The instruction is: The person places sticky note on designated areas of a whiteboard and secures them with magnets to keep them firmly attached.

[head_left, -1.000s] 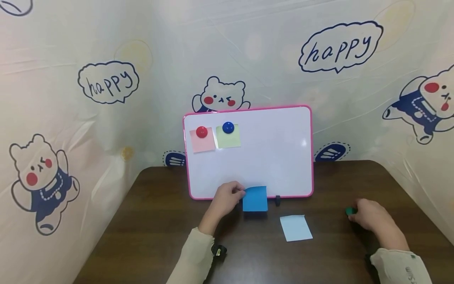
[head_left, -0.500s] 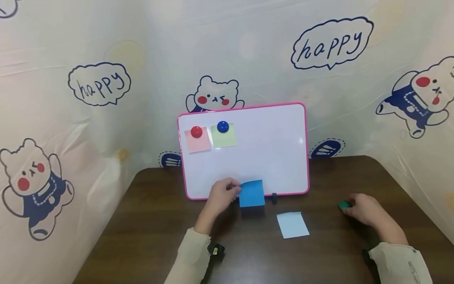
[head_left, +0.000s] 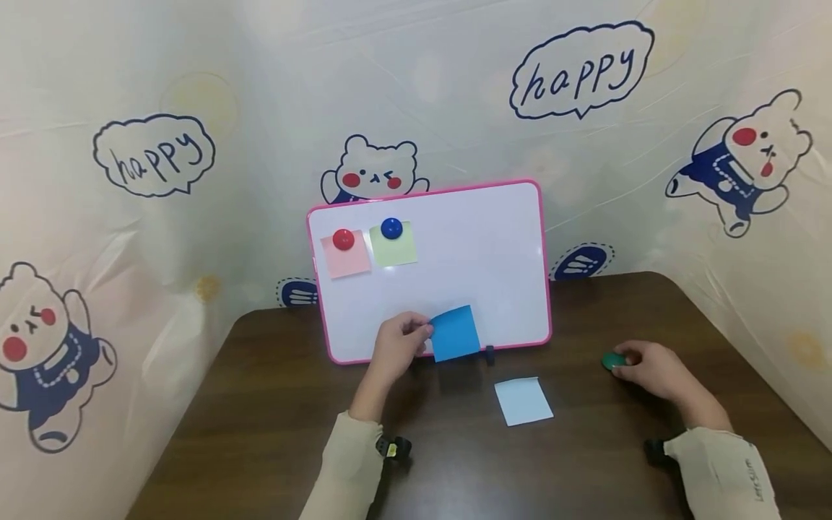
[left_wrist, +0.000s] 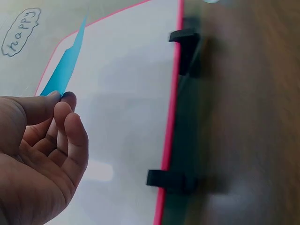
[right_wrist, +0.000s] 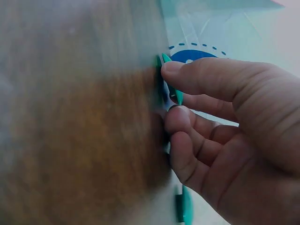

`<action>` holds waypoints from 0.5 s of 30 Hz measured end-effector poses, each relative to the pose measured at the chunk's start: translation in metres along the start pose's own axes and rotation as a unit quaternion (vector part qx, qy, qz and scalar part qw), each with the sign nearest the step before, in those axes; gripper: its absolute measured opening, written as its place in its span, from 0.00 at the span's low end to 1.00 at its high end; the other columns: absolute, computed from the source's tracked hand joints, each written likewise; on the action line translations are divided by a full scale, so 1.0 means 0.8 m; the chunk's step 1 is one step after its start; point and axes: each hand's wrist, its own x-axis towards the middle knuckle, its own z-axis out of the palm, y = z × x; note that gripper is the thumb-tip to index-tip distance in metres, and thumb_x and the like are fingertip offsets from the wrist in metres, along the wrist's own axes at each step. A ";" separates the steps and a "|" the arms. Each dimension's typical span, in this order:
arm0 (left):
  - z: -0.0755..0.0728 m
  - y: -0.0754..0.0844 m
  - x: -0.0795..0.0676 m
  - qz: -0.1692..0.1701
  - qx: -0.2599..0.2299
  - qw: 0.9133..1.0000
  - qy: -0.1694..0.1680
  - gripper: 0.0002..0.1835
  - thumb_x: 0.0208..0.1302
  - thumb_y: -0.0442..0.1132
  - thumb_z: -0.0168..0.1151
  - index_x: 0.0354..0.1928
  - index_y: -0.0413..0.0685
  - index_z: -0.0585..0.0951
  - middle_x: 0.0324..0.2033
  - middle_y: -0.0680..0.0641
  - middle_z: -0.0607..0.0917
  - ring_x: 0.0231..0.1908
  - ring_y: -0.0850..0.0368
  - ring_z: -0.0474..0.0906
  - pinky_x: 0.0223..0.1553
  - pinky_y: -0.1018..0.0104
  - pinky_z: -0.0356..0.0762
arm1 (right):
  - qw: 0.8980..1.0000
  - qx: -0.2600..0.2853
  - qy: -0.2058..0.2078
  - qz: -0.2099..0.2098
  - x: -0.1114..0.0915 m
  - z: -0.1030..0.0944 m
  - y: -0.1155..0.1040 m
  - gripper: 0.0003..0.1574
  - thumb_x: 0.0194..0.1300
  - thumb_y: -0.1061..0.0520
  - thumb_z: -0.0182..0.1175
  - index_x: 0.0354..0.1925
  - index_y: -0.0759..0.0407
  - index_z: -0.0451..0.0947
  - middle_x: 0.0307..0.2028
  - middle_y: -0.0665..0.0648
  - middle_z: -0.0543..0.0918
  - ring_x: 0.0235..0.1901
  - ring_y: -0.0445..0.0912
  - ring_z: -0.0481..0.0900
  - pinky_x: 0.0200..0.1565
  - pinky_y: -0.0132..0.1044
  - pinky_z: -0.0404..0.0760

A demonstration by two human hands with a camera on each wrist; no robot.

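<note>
My left hand (head_left: 401,348) pinches the left edge of a blue sticky note (head_left: 455,334), held in front of the lower part of the whiteboard (head_left: 484,267). The left wrist view shows the note (left_wrist: 65,65) nearly edge-on, between thumb and fingertips. At the right of the table, my right hand (head_left: 656,370) pinches a round green magnet (head_left: 613,361) by its rim. In the right wrist view the magnet (right_wrist: 174,86) is seen from its side, between thumb and finger. A pale blue sticky note (head_left: 523,401) lies on the table between the hands.
On the board's upper left, a red magnet (head_left: 343,240) sits on a pink note (head_left: 347,263), and a blue magnet (head_left: 391,229) on a green note (head_left: 396,253). Black feet (left_wrist: 161,179) prop the board's lower edge. Another green piece (right_wrist: 186,206) shows below my right hand.
My left hand has raised the blue note relative to the board and tilted it. My right hand has brought the green magnet slightly toward the board. The head view has shifted to the right.
</note>
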 end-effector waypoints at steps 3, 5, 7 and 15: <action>-0.001 0.006 0.007 -0.008 -0.012 1.000 0.008 0.08 0.73 0.39 0.62 0.45 0.42 0.84 0.35 0.45 0.84 0.32 0.47 0.80 0.39 0.59 0.83 | 1.000 0.011 0.005 0.001 0.000 0.004 0.002 0.27 0.64 0.54 0.68 0.54 0.72 0.78 0.37 0.58 0.80 0.36 0.51 0.75 0.37 0.44 0.75; -0.002 0.010 0.013 -0.011 -0.016 1.000 0.011 0.08 0.72 0.39 0.63 0.44 0.41 0.84 0.35 0.44 0.84 0.31 0.48 0.80 0.39 0.60 0.83 | 1.000 0.015 0.005 0.002 0.000 0.006 0.002 0.27 0.65 0.54 0.68 0.54 0.73 0.78 0.36 0.58 0.80 0.36 0.51 0.75 0.37 0.43 0.74; -0.002 0.015 0.019 -0.014 -0.017 1.000 0.012 0.08 0.72 0.40 0.63 0.44 0.42 0.84 0.35 0.45 0.84 0.32 0.48 0.80 0.39 0.61 0.83 | 1.000 0.016 0.007 0.005 0.000 0.007 0.001 0.27 0.64 0.54 0.68 0.54 0.72 0.78 0.36 0.57 0.80 0.36 0.51 0.74 0.37 0.43 0.74; -0.004 0.038 0.047 -0.004 -0.008 0.999 0.034 0.10 0.72 0.42 0.64 0.45 0.43 0.84 0.36 0.46 0.85 0.34 0.46 0.82 0.40 0.61 0.83 | 1.000 0.022 0.014 0.004 -0.005 0.005 0.001 0.27 0.65 0.54 0.68 0.54 0.72 0.78 0.36 0.57 0.78 0.35 0.50 0.73 0.36 0.43 0.72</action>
